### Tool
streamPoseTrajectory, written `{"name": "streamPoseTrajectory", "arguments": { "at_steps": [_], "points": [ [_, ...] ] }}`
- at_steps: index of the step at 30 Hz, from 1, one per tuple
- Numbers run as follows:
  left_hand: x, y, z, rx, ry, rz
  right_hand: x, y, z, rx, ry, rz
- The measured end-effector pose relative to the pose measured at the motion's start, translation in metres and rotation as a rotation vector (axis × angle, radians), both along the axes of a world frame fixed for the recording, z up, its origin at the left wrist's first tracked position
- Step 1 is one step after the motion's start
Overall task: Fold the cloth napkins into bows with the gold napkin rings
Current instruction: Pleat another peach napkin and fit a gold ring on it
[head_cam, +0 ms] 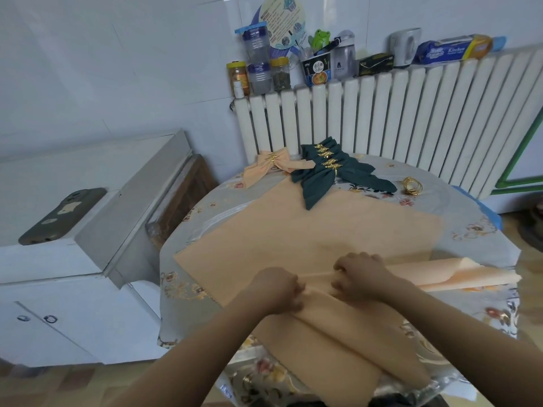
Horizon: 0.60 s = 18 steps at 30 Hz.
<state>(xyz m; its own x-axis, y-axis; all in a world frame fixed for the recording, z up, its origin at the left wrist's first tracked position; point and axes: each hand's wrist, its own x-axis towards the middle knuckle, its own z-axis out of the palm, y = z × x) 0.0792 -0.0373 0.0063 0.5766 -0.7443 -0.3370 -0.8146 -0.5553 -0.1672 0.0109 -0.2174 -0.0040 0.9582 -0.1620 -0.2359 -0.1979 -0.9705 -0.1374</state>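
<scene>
A large peach cloth napkin (308,230) lies spread across the round table (482,239). My left hand (277,289) and my right hand (360,277) both pinch a raised pleat along its near edge, knuckles up, close together. The pleat runs right to a lifted, folded corner (458,274). At the far side lie a finished peach bow (271,165) with a gold ring, and a stack of dark green bows (332,171) with gold rings. Loose gold napkin rings (412,185) rest at the far right.
A white radiator (382,113) stands behind the table, its top crowded with jars, bottles and boxes. A white cabinet (73,259) on the left carries a phone (63,215). The floral tablecloth drops off at the near and right edges.
</scene>
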Motion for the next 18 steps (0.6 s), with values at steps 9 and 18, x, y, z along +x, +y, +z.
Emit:
{"name": "streamPoseTrajectory", "arguments": {
  "at_steps": [9,18],
  "points": [
    [0.001,-0.022,0.016,0.055,-0.016,0.026,0.023,-0.018,0.023,0.018,0.283,-0.082],
    [0.0,-0.022,0.015,0.027,-0.011,0.049,0.017,-0.003,0.01,0.142,-0.026,-0.18]
  ]
}}
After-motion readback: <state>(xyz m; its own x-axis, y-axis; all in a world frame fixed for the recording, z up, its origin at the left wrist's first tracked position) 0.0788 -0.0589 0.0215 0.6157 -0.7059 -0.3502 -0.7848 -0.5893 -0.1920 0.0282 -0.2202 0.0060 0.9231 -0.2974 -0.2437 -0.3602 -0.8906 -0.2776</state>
